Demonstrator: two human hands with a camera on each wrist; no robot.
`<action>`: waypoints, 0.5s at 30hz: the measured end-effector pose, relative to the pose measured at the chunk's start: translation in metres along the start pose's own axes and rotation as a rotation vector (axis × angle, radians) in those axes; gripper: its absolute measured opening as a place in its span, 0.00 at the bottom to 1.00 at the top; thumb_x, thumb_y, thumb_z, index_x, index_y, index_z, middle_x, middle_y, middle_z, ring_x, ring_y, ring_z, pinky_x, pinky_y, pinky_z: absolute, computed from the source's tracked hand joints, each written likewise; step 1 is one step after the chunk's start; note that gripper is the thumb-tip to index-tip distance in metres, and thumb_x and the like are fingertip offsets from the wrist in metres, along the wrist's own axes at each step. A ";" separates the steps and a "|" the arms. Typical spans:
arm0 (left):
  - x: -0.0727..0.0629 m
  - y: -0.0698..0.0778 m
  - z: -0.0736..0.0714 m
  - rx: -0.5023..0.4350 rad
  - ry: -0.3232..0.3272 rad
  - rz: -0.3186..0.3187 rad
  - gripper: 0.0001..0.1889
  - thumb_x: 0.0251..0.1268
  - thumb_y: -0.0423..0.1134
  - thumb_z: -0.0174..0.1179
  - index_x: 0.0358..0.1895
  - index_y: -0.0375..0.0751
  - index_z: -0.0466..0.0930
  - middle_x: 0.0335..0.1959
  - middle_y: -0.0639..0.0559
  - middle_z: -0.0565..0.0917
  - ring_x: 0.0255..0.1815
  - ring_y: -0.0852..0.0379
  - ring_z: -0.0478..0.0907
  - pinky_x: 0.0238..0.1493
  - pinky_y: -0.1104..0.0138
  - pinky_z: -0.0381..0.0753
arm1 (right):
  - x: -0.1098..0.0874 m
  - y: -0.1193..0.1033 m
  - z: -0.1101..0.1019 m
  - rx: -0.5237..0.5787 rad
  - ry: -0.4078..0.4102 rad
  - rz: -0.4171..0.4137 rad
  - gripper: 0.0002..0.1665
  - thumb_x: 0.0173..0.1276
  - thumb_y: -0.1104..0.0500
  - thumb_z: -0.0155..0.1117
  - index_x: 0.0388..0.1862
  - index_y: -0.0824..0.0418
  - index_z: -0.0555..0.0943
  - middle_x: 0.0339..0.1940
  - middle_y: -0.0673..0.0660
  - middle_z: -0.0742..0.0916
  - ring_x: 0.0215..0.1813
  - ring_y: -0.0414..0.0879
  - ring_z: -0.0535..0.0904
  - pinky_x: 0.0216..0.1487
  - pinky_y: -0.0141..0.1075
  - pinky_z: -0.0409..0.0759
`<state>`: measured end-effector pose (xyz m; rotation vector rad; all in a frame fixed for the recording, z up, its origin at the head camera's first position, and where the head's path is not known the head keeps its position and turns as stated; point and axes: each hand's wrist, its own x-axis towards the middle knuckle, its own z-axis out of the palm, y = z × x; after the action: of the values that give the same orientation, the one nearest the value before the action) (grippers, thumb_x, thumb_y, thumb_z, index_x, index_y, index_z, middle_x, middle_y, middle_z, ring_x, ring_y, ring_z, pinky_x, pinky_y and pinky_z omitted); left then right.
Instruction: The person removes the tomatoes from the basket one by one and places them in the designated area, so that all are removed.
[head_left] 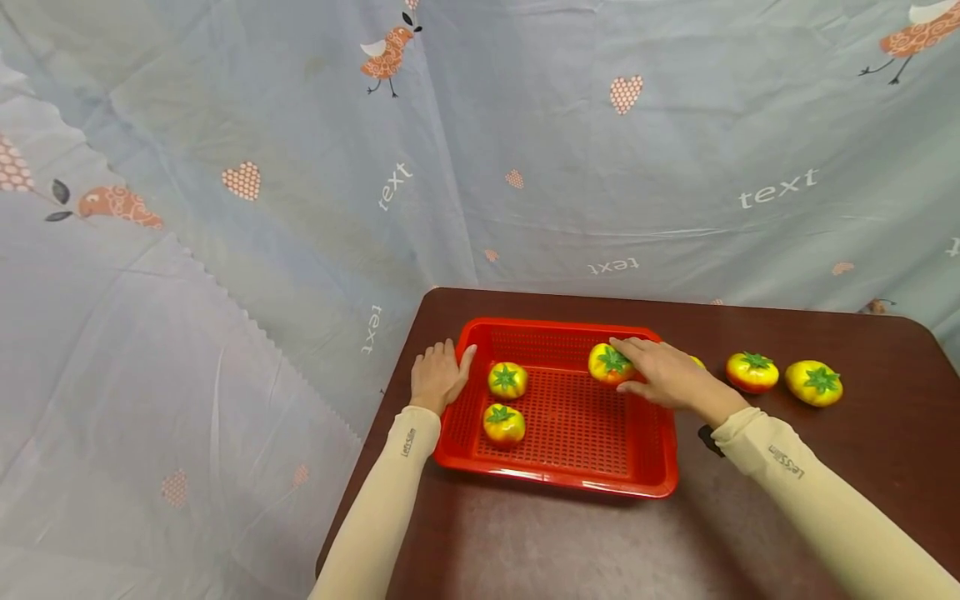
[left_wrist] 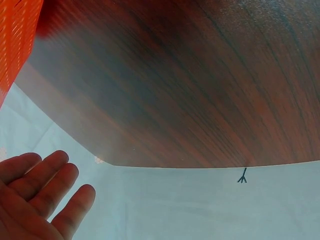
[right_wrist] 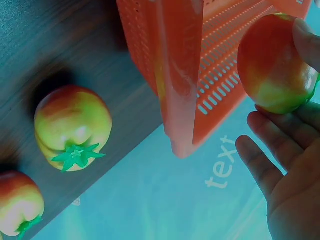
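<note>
My right hand (head_left: 663,372) grips a yellow-and-red tomato (head_left: 604,367) with a green star-shaped top, over the right part of a red plastic basket (head_left: 555,479). In the right wrist view the thumb lies on one side of this tomato (right_wrist: 270,65) and the fingers on the other. Two similar tomatoes, one farther back (head_left: 507,380) and one nearer (head_left: 503,425), lie at the basket's left side. At the left rim my left hand (head_left: 437,377) has its fingers extended, thumb close by the rim. The left wrist view shows those fingers (left_wrist: 65,180) holding nothing.
Right of the basket, two more tomatoes, one (head_left: 752,372) beside the other (head_left: 814,383), sit on the dark brown table (head_left: 555,550). Another tomato (head_left: 697,362) is mostly hidden behind my right hand. A patterned grey-blue curtain (head_left: 555,167) hangs behind and left of the table.
</note>
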<state>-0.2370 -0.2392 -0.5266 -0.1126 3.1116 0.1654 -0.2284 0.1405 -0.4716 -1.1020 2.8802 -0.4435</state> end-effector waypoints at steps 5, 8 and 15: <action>0.000 0.000 0.001 -0.001 0.003 0.002 0.43 0.75 0.66 0.28 0.71 0.31 0.64 0.67 0.36 0.73 0.66 0.39 0.70 0.69 0.49 0.67 | -0.003 0.005 -0.005 0.007 0.000 0.033 0.44 0.62 0.51 0.72 0.71 0.68 0.67 0.62 0.66 0.79 0.60 0.60 0.77 0.60 0.57 0.75; 0.000 0.001 0.001 0.000 0.002 0.005 0.43 0.75 0.66 0.27 0.71 0.31 0.64 0.67 0.36 0.73 0.67 0.39 0.70 0.69 0.48 0.67 | -0.005 0.008 -0.011 0.004 0.014 0.045 0.44 0.62 0.51 0.72 0.71 0.69 0.67 0.61 0.67 0.79 0.59 0.62 0.78 0.59 0.57 0.75; 0.000 0.001 -0.001 0.009 0.020 0.007 0.42 0.75 0.66 0.28 0.70 0.30 0.65 0.66 0.36 0.74 0.65 0.39 0.71 0.68 0.49 0.68 | -0.008 0.014 -0.017 -0.017 0.043 0.015 0.43 0.61 0.53 0.73 0.69 0.71 0.67 0.58 0.68 0.80 0.56 0.64 0.79 0.57 0.58 0.76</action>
<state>-0.2366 -0.2385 -0.5257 -0.1045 3.1329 0.1506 -0.2336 0.1597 -0.4598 -1.0856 2.9327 -0.4489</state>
